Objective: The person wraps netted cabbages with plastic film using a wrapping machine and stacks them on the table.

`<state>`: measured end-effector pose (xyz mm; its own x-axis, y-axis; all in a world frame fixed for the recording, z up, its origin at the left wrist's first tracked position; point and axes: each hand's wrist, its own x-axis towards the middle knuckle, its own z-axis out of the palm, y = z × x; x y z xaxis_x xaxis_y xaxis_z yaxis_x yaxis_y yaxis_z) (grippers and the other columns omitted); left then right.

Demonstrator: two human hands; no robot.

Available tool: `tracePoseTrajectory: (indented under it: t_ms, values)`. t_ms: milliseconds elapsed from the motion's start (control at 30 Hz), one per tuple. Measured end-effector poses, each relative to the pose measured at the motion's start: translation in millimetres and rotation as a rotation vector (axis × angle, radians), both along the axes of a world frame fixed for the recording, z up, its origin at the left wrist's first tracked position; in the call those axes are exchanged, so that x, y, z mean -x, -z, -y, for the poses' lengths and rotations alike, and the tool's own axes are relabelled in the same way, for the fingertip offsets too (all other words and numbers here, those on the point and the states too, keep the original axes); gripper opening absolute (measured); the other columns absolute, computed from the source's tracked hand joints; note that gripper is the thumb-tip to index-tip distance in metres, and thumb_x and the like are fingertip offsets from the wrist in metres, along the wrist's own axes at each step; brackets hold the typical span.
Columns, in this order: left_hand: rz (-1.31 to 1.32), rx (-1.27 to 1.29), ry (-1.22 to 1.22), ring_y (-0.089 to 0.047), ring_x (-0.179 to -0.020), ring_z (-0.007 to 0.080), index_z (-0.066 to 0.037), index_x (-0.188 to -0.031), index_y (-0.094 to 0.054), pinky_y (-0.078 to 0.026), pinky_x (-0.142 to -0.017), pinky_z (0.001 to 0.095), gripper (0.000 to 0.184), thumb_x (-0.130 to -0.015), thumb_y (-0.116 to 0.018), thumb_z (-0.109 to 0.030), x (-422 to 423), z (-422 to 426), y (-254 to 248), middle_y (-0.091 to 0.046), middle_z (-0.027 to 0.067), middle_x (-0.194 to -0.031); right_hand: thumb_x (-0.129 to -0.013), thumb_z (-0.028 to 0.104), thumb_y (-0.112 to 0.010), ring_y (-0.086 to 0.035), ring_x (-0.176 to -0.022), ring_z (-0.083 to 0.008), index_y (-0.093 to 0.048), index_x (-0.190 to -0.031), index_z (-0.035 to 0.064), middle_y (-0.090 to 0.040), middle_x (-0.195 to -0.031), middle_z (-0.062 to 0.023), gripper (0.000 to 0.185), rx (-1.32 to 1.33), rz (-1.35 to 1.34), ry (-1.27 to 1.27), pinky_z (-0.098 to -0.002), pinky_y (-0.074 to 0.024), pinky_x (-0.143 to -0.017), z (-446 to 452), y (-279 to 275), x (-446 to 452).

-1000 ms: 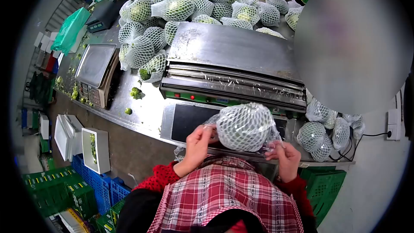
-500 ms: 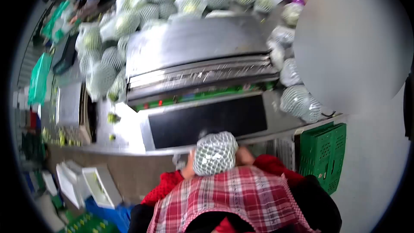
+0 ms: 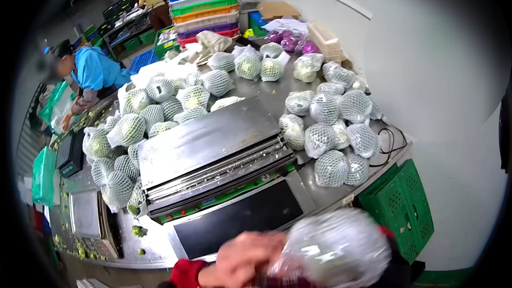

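A round vegetable head (image 3: 338,248) in a white foam net and shiny clear film is held up close to me at the lower right, blurred. My right hand is hidden behind it, with only a bit of red sleeve (image 3: 388,233) showing beside it. My left hand (image 3: 240,261) is at the left side of the head, its fingers curled and smeared by motion. What lies in those fingers is not clear. Just beyond them is the wrapping machine, with a black plate (image 3: 240,218) in front and a metal cover (image 3: 208,146) behind.
Netted heads (image 3: 128,130) crowd the left and back of the metal table. Wrapped heads (image 3: 325,138) sit to the right near a black cable (image 3: 392,146). Green crates (image 3: 402,208) stand at the right edge. A co-worker in blue (image 3: 96,69) bends over the far left side.
My view has swung up and to the right. The wrapped head has come up from near my apron toward the right. My left hand shows more fully at its left side.
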<state>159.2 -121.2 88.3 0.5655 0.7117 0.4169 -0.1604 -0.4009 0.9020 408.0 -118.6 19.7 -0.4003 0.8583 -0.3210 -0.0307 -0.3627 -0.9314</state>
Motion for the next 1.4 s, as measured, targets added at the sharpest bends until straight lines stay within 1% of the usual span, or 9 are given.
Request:
tracePoseTrajectory:
  t_ms: [200,433,500,600,1000,1167,1200,1300,1400]
  values:
    - [0.083,0.452,0.137,-0.039,-0.133,0.0243,-0.004,-0.147,-0.026,-0.036,-0.103,0.0389,0.07,-0.097,-0.039,-0.051,-61.7,-99.4,-19.5,-0.033,0.0132,-0.149,-0.093,0.012,-0.055,-0.055,-0.056,-0.0153,-0.059,-0.091,-0.0023,-0.058,-0.073,-0.0116,0.015,-0.738,0.249,0.146,-0.0296,-0.045,-0.049,-94.7,-115.5,-39.0]
    - [0.617,1.104,0.832,-0.056,-0.115,0.0242,0.007,-0.136,-0.04,-0.043,-0.102,0.0359,0.095,-0.083,-0.051,-0.071,-97.2,-127.5,27.5,-0.057,0.0174,-0.126,-0.095,0.011,-0.053,-0.055,-0.051,-0.0113,-0.058,-0.086,0.0041,-0.056,-0.07,-0.0041,0.013,-0.996,0.29,0.363,-0.026,-0.0434,-0.049,-121.4,-199.3,-42.6]
    - [0.421,1.132,0.653,-0.058,-0.114,0.0252,0.009,-0.133,-0.045,-0.043,-0.101,0.0362,0.092,-0.079,-0.061,-0.065,-67.7,-133.1,20.4,-0.057,0.0195,-0.126,-0.093,0.009,-0.057,-0.053,-0.051,-0.0101,-0.058,-0.085,0.0035,-0.057,-0.07,-0.004,0.01,-1.164,0.351,0.252,-0.0246,-0.0432,-0.049,-122.1,-202.7,-34.0]
    - [-0.005,0.895,0.605,-0.055,-0.117,0.0232,0.004,-0.14,-0.039,-0.04,-0.101,0.033,0.098,-0.068,-0.073,-0.053,-48.4,-145.2,27.0,-0.055,0.0171,-0.129,-0.086,0.014,-0.068,-0.05,-0.044,-0.0145,-0.059,-0.086,0.0011,-0.055,-0.061,-0.0048,0.016,-1.38,0.199,-0.023,-0.0254,-0.0387,-0.043,-118.7,-195.6,-3.7]
    - [0.513,0.881,0.382,-0.047,-0.128,0.0248,0.003,-0.141,-0.033,-0.035,-0.109,0.0382,0.129,-0.045,-0.085,-0.065,-52.4,-75.4,50.9,-0.045,0.0164,-0.139,-0.081,0.053,-0.063,-0.044,-0.044,-0.0108,-0.049,-0.081,0.0086,-0.05,-0.057,0.0026,0.047,-1.645,0.715,-0.05,-0.0305,-0.046,-0.049,-71.5,-257.2,2.1]
    - [0.331,0.768,0.637,-0.054,-0.117,0.0224,0.004,-0.131,-0.046,-0.042,-0.1,0.0346,0.102,-0.051,-0.089,-0.044,-39.7,-89.4,42.9,-0.054,0.0142,-0.129,-0.071,0.044,-0.07,-0.045,-0.047,-0.0131,-0.059,-0.082,0.0136,-0.053,-0.063,0.0034,0.034,-1.56,0.782,-0.085,-0.0314,-0.0428,-0.051,-58.8,-244.5,20.4]
    - [0.21,0.388,0.718,-0.054,-0.115,0.0227,0.005,-0.128,-0.049,-0.042,-0.097,0.0345,0.096,-0.051,-0.086,-0.039,-43.8,-95.5,42.6,-0.055,0.0149,-0.125,-0.072,0.039,-0.072,-0.047,-0.049,-0.0138,-0.06,-0.083,0.0137,-0.054,-0.065,0.0032,0.03,-1.615,0.823,-0.073,-0.0306,-0.0423,-0.05,-61.3,-234.4,21.4]
    - [0.036,0.373,0.74,-0.053,-0.113,0.0229,0.004,-0.128,-0.049,-0.041,-0.097,0.0333,0.092,-0.054,-0.086,-0.037,-39.9,-83.7,-0.2,-0.056,0.0148,-0.123,-0.077,0.016,-0.065,-0.049,-0.047,-0.0114,-0.062,-0.081,0.0089,-0.047,-0.066,-0.0017,0.009,-1.557,0.527,-0.523,-0.0262,-0.0353,-0.041,-109.3,-152.8,24.6]
    - [-0.138,0.509,0.61,-0.051,-0.118,0.0244,0.004,-0.132,-0.046,-0.04,-0.1,0.0362,0.097,-0.057,-0.085,-0.045,-39.6,-68.8,4.8,-0.051,0.0162,-0.129,-0.083,0.02,-0.066,-0.056,-0.055,-0.0163,-0.065,-0.087,0.006,-0.054,-0.068,-0.004,0.014,-1.249,0.489,-0.39,-0.028,-0.0406,-0.046,-74.6,-111.5,8.8]
